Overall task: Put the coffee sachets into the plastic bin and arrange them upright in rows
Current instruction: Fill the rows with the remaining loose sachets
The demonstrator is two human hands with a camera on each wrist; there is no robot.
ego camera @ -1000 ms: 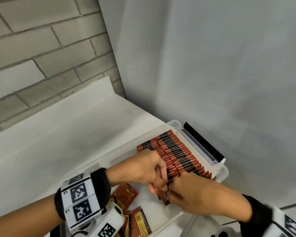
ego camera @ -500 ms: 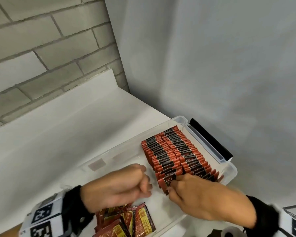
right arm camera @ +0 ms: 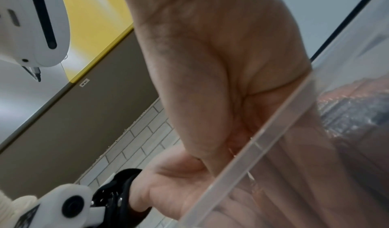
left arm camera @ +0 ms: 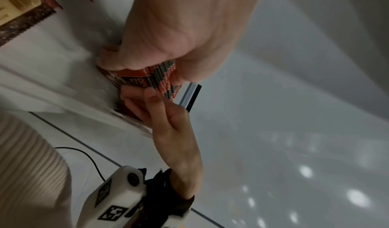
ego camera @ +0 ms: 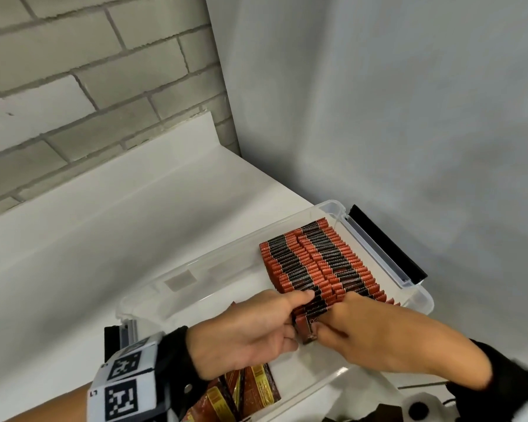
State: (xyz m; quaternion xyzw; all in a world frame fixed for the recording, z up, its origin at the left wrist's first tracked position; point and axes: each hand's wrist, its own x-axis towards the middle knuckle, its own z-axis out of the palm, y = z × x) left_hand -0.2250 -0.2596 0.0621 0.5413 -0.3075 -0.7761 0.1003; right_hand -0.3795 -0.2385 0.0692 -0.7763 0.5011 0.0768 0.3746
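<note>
My left hand [ego camera: 250, 333] is pinching the near end of the left row of small red-and-black foil coffee sachets [ego camera: 305, 266], thumb lying along the tops, fingers curled round the front sachets. My right hand [ego camera: 375, 333] is gripping the nearest sachet [ego camera: 308, 325] of that row from the right, squeezing it upright against the rest. The two rows are standing on edge at the right end of the clear rectangular plastic bin [ego camera: 421, 296], which is sitting on the white worktop [ego camera: 104, 239]. More loose sachets [ego camera: 250, 388] are lying flat at the near left of the bin, under my left wrist. The sachets look light, thin and floppy, with slick foil faces, so I judge they will be sliding and toppling unless I am pinching them by the stiff sealed edges and keeping the row pressed together.
</note>
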